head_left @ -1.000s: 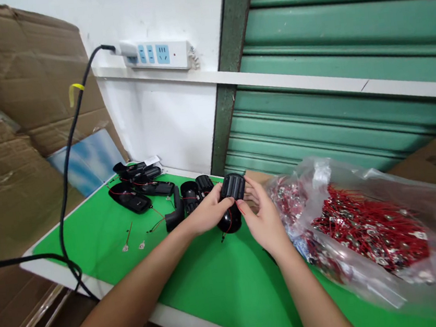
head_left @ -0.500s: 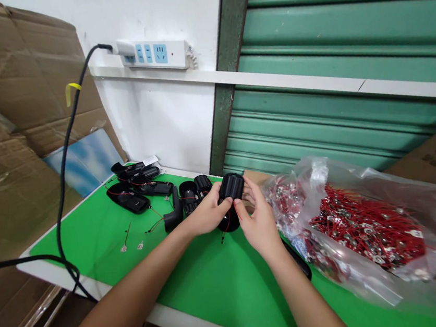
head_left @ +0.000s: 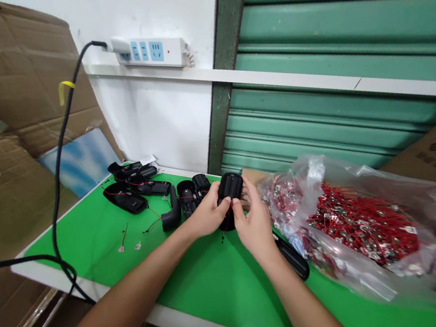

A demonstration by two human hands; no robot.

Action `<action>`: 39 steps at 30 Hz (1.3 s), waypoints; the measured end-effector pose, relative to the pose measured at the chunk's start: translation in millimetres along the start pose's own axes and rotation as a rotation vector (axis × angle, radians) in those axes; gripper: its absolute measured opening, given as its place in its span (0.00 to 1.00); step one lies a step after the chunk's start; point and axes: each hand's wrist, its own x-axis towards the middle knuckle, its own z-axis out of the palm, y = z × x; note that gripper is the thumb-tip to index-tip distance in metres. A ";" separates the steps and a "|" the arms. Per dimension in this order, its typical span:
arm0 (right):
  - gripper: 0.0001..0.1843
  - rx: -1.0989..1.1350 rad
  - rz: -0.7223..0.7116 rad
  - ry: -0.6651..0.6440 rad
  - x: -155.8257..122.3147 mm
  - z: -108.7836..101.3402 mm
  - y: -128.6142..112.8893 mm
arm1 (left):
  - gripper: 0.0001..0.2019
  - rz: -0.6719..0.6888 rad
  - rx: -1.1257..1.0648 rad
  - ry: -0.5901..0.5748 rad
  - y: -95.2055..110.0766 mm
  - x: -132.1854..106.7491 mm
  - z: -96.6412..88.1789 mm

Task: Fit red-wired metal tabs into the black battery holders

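A shutter [head_left: 336, 29] backs my green counter [head_left: 209, 290], where a bag [head_left: 362, 275] of red wires [head_left: 346, 217] lies at my right, probably for easy reach. My left hand [head_left: 207, 212] and right hand [head_left: 254, 226] hold a black case [head_left: 230, 184] between them over the counter, fingers [head_left: 226, 204] gripping opposite sides, seemingly to steady it.

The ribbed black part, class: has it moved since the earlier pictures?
No, not noticeably: against the dark green post, the ribbed black part keeps its place; both shift slightly left in frame.

Casings [head_left: 125, 197] on table [head_left: 207, 280] left of left hand [head_left: 208, 213], wire bag [head_left: 372, 274] right of right hand [head_left: 254, 225], power strip [head_left: 172, 57] behind
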 end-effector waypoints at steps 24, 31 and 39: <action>0.30 0.190 0.066 -0.048 6.7 -3.4 0.3 | 0.19 -0.133 -0.148 0.043 4.7 3.6 0.3; 0.31 0.257 0.079 -0.068 9.4 -6.6 3.0 | 0.26 -0.126 -0.250 0.028 5.6 2.9 -5.8; 0.30 0.322 0.149 -0.037 13.0 -6.5 6.4 | 0.32 -0.066 -0.158 0.015 4.8 10.9 -6.7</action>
